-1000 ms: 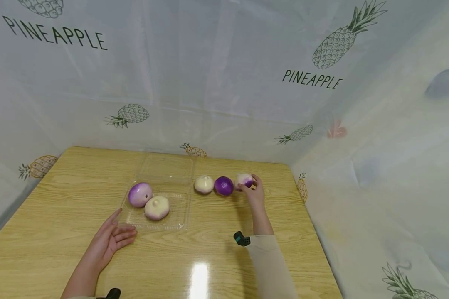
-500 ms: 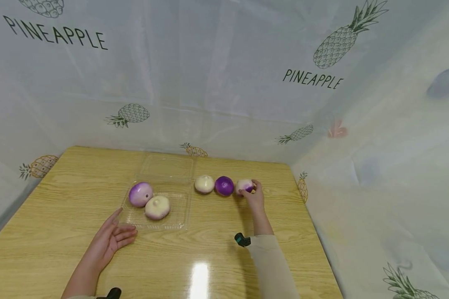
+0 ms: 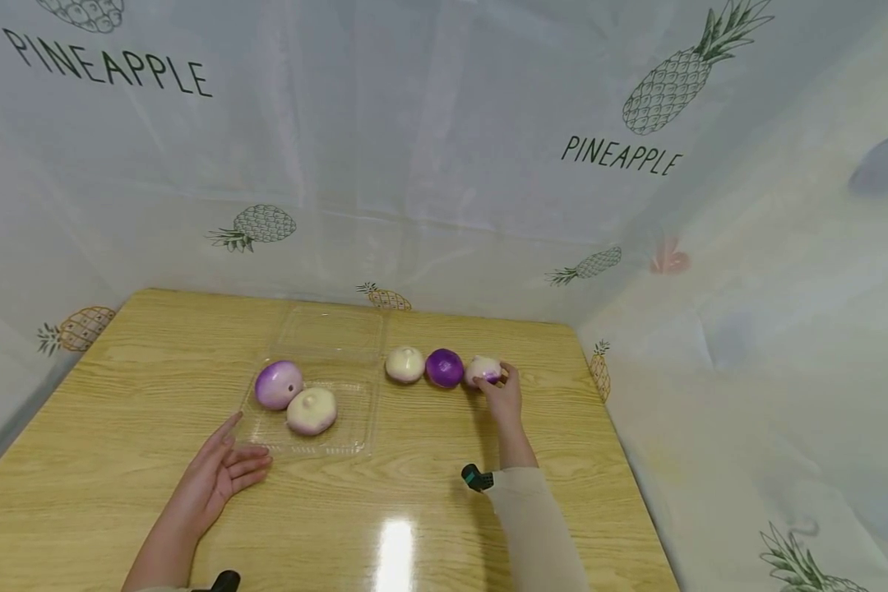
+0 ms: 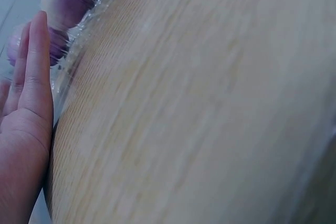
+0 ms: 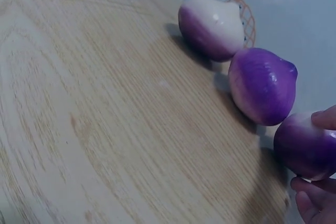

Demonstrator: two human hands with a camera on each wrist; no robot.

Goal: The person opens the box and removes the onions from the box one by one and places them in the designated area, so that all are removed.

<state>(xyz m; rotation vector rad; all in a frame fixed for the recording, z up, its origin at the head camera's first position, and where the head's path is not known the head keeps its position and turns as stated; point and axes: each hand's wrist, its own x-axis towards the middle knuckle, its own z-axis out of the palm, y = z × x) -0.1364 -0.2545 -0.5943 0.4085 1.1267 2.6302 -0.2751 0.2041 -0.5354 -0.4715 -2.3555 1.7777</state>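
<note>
My right hand pinches a white-and-purple onion at the right end of a row on the table. In the right wrist view, fingers and thumb lie on opposite sides of this onion. Beside it stand a deep purple onion and a cream-topped onion. A clear plastic clamshell box lies with its lid back, holding a purple onion and a cream-topped one. Near the box's front left corner my left hand rests with extended fingers, holding nothing.
The wooden table carries everything. A pale curtain printed with pineapples hangs behind its back edge and along the right side. The box's clear lid lies flat toward the back.
My right hand has brought the rightmost onion slightly toward me and turned it, so more of its white top faces up. My left hand and the other onions stay put.
</note>
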